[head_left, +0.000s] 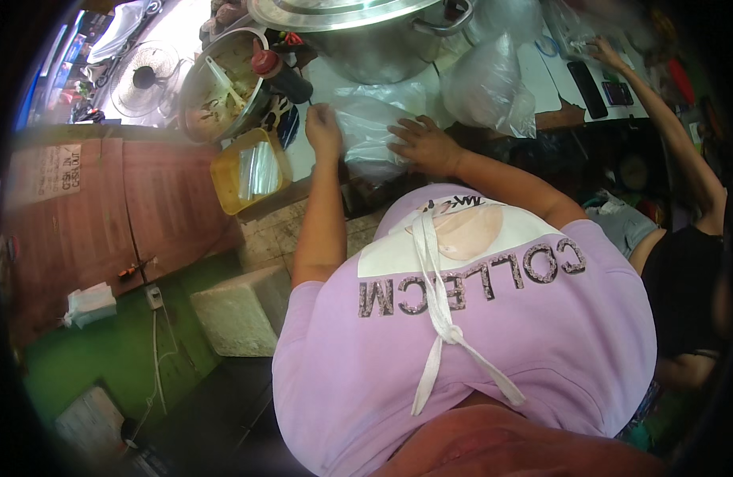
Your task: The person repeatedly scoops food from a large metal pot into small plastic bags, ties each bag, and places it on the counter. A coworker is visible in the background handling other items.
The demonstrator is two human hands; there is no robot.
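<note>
A clear plastic bag lies at the table's near edge, between my two hands. My left hand is closed at the bag's left side and seems to grip its edge; the fingertips are partly hidden. Against the bag's right side rests my right hand, its fingers spread. Just beyond my left hand a dark sauce bottle with a red cap leans over. A large filled-looking plastic bag stands to the right of my hands.
A lidded metal pot stands behind the bag. To the left are a metal basin with a ladle, a yellow tray holding clear plastic packets, and a fan. At right, another person's hand reaches past a black phone.
</note>
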